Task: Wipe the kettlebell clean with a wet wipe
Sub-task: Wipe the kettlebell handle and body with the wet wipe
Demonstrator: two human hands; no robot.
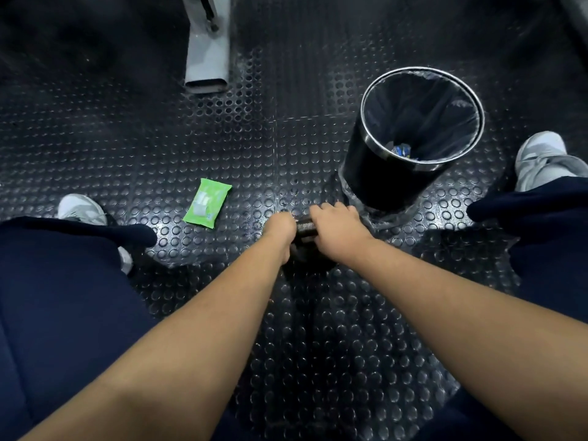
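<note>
A black kettlebell (305,229) stands on the studded rubber floor between my feet, mostly hidden under my hands. My left hand (280,226) grips the left end of its handle. My right hand (337,224) grips the right end, fingers curled over the bar. A green pack of wet wipes (207,202) lies flat on the floor to the left of the kettlebell, about a hand's width from my left hand. No loose wipe is visible in either hand.
A black round bin (375,173) with a plastic liner and some litter inside stands just right of and behind the kettlebell. A grey metal machine leg (208,55) rests on the floor at the back. My shoes (81,208) flank the work spot.
</note>
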